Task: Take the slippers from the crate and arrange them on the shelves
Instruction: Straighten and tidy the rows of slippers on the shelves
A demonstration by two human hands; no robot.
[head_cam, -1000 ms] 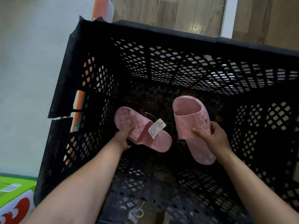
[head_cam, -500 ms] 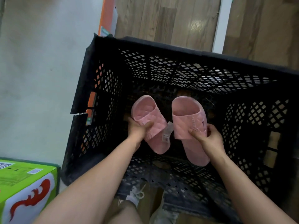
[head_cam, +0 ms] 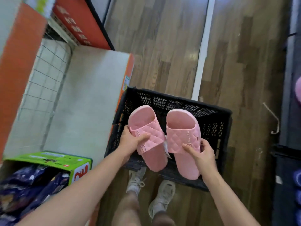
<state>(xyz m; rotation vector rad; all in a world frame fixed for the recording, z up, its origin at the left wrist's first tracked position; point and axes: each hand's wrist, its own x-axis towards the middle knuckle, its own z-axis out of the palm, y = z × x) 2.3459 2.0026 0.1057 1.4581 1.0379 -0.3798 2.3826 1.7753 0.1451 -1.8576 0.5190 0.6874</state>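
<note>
Now you hold two pink quilted rubber slippers, one gripped in your left hand, one in your right hand, above one black lattice plastic crate.

Black plastic lattice crate: top open, far half of mouth unobstructed, near half covered by 2 pink quilted slippers held above it. Left: pale grey shelf board with orange edge just beside crate, white wire grid panel behind board, green cardboard box nearer. Right: bare wood-plank floor between crate and dark shelving unit.
</note>
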